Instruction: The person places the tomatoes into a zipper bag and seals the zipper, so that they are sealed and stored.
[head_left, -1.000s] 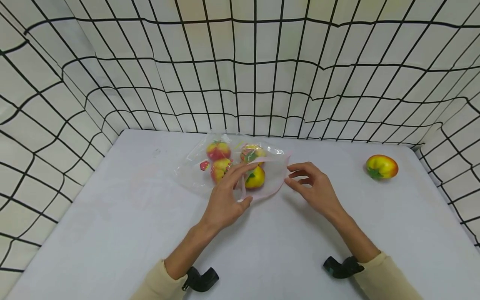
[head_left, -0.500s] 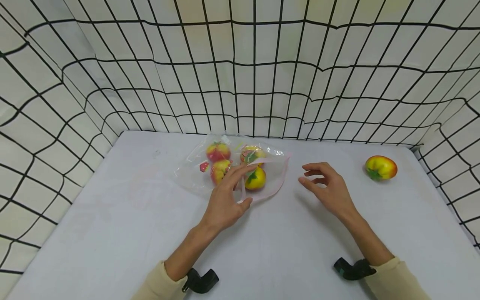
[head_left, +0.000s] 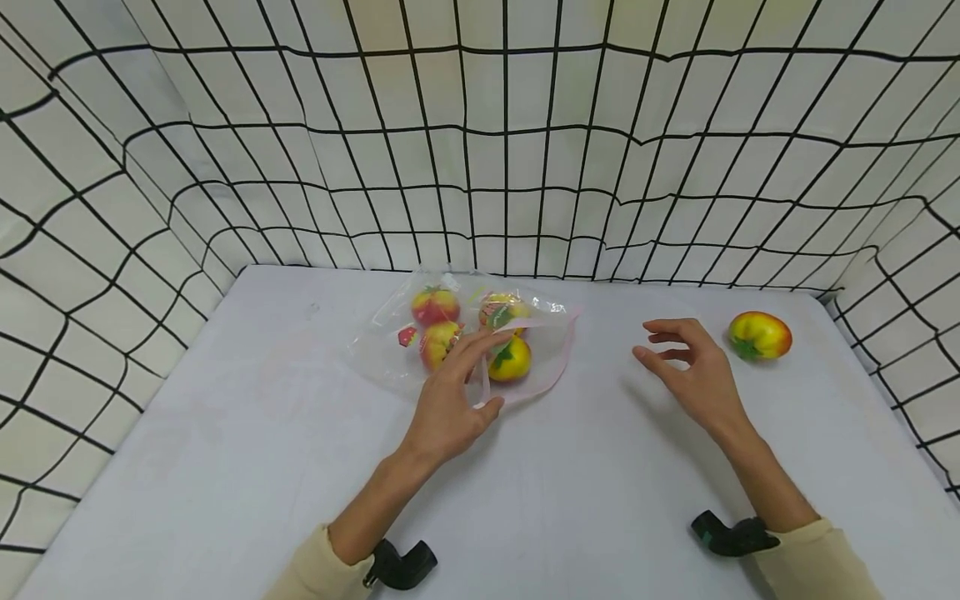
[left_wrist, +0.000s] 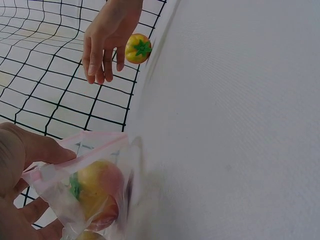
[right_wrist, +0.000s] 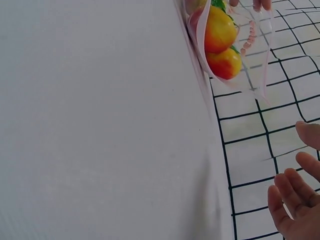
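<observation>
A clear plastic bag (head_left: 567, 346) with a pink rim lies at the back middle of the table, its mouth facing right. Several red-and-yellow tomato-like fruits (head_left: 510, 360) with green leaf tops sit inside it. My left hand (head_left: 447, 408) holds the bag at its mouth; in the left wrist view the thumb lies over the pink rim (left_wrist: 95, 150) with the fingers on the other side. Another such fruit (head_left: 761, 335) lies on its side at the right. Just left of it hovers my right hand (head_left: 697, 375), fingers loosely bent, holding nothing.
The white table (head_left: 247, 467) is bounded at the back and sides by black netting (head_left: 506, 192) before white walls. A black curved device (head_left: 405, 567) sits at the left wrist, and another device (head_left: 731, 535) at the right wrist.
My right hand has moved away from the bag's mouth, rightward, to near the lone fruit. My left hand stays on the bag, and the fruits have not moved.
</observation>
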